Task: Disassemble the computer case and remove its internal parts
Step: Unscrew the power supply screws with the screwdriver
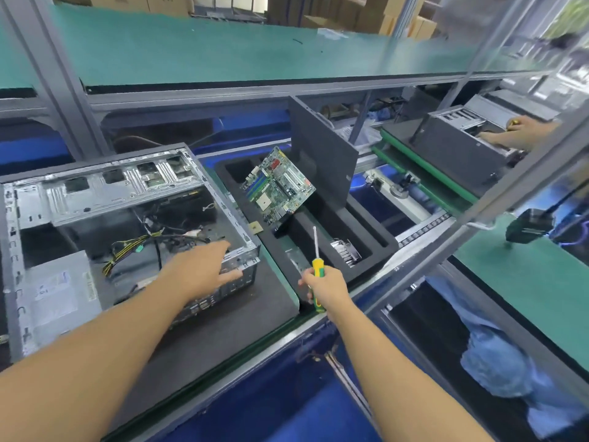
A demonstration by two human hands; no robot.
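An open metal computer case (105,186) lies on its side on a dark mat, with loose cables (153,240) and a grey power supply (57,291) inside. My left hand (204,266) reaches over the case's right rear corner, fingers spread, holding nothing. My right hand (325,285) grips a yellow-green screwdriver (317,266) with its shaft pointing up. A green motherboard (277,186) leans tilted in a black foam tray (366,237) to the right of the case. A finned heatsink (345,252) lies in one tray slot.
A dark case side panel (322,151) stands upright behind the tray. Another person's hands (522,132) work on a second case (462,148) at the far right. A green shelf (223,49) hangs overhead. Metal frame posts cross on the right.
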